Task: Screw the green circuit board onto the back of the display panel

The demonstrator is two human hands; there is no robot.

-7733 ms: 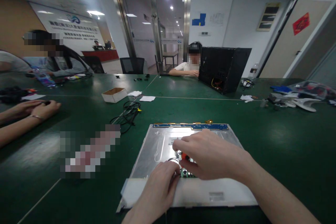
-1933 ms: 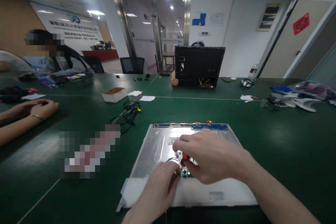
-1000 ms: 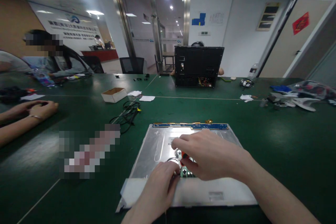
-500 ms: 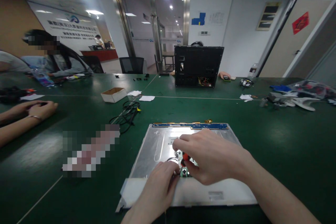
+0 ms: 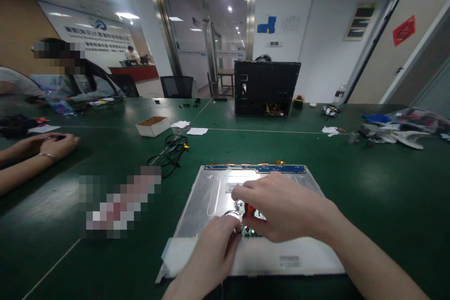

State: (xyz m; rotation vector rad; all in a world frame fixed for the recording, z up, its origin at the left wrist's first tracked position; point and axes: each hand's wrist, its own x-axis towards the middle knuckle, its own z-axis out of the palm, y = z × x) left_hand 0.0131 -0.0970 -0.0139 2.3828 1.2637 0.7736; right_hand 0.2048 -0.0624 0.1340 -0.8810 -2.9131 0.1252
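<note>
A flat LCD panel (image 5: 197, 197) lies face down on the green table, its metal back up, with a blue circuit strip (image 5: 281, 168) along the far edge. On its middle sits a small green circuit board (image 5: 247, 231), largely covered by my hands. My right hand (image 5: 281, 206) grips the red and black handle of a screwdriver (image 5: 249, 210) above that board; the tip is hidden. At the board's left side, my left hand (image 5: 220, 236) is closed, fingertips together beside a thin dark wire. What it pinches is hidden.
Black cables (image 5: 172, 150) and an open cardboard box (image 5: 153, 126) are on the left, near a co-worker's hands (image 5: 56, 145). A black monitor casing (image 5: 267, 88) stands at the back. White plastic parts (image 5: 390, 133) and a clear bag lie at the right.
My right fingers have turned slightly around the screwdriver, showing more of the red handle. My left hand has stayed put. Beside the far casing, another person's hand has left view.
</note>
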